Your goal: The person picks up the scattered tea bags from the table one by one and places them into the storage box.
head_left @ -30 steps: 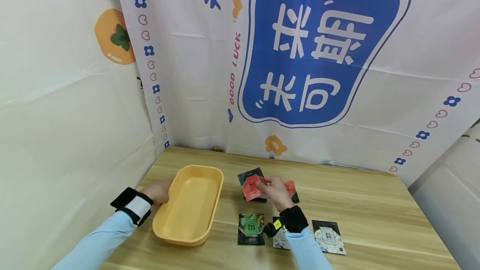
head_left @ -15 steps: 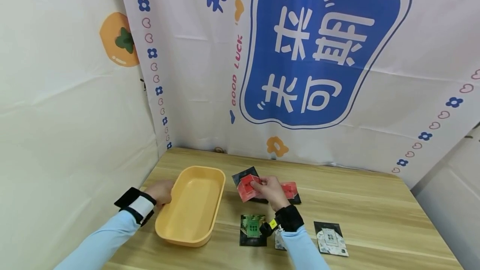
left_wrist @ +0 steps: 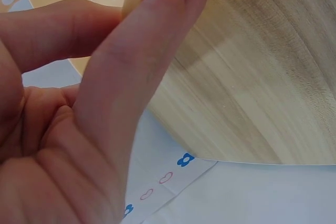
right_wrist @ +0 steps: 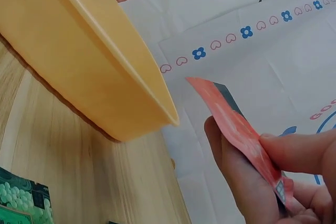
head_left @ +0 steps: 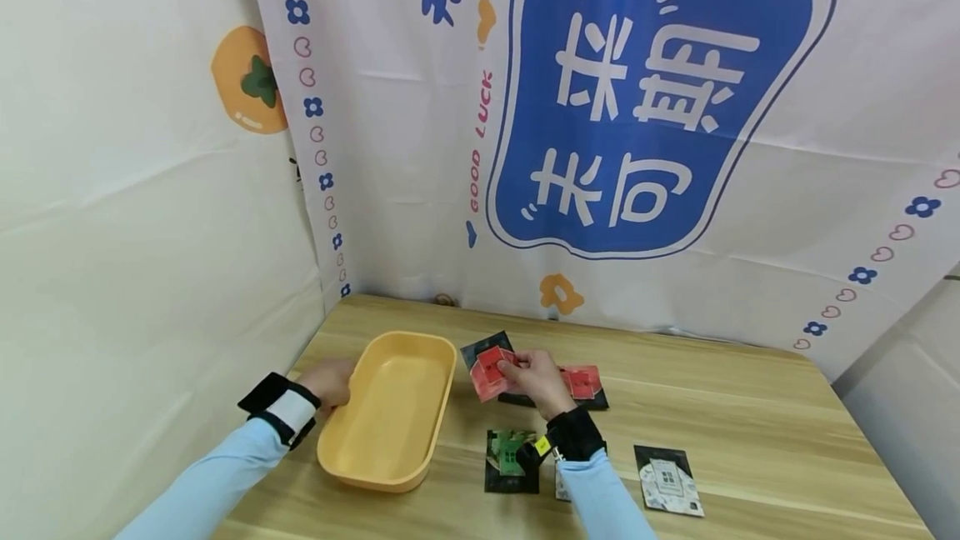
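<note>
My left hand (head_left: pixel 327 382) grips the left rim of a yellow plastic tray (head_left: pixel 442 407), its thumb and fingers pinching the edge in the left wrist view. My right hand (head_left: pixel 542 382) pinches a red and black packet (right_wrist: pixel 236 124) between thumb and fingers, raised to the right of the tray. In the head view, a second red packet (head_left: pixel 583 383) lies behind that hand, and a dark packet edge (head_left: pixel 516 399) shows below it. A green and black packet (head_left: pixel 510 461) lies nearer, close to the right wristband.
A white and black packet (head_left: pixel 670 480) lies at the right on the wooden table (head_left: pixel 765 440). Another pale packet (head_left: pixel 562 486) is mostly hidden under the right forearm. A printed white cloth (head_left: pixel 420 232) hangs along the table's back edge, and a pale wall covering stands at the left.
My right hand has moved left with the red packet, closer to the tray. The left hand keeps its grip on the rim. The head view has shifted slightly.
</note>
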The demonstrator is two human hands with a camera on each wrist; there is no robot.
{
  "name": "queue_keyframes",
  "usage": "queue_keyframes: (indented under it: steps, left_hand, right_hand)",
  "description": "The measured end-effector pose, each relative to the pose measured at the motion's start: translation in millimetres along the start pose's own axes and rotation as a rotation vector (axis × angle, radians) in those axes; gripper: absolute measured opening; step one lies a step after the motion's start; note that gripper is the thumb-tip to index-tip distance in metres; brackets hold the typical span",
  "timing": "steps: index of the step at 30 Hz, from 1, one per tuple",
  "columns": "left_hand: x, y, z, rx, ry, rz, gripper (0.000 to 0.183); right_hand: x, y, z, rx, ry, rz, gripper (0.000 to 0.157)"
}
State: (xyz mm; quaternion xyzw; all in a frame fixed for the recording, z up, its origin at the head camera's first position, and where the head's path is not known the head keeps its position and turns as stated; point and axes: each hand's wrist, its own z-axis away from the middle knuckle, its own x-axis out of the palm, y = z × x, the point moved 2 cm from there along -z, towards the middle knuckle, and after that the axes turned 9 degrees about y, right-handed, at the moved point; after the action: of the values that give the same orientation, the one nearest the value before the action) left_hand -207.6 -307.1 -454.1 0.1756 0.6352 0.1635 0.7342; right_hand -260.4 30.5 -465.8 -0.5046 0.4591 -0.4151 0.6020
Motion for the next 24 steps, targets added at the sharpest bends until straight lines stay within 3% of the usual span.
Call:
queue_keyframes:
  steps: [14, 24]
  left_hand:
    - [2.2, -2.4, -2.2, -0.003, -0.010, -0.008, 0.023]
    - [3.7, -1.6, -2.9, -0.020, -0.017, -0.005, 0.028]
  right_hand:
    - [10.8, -4, 0, -0.020, -0.090, -0.025, 0.034]
    - [12.4, -4, -1, -0.026, -0.097, -0.022, 0.039]
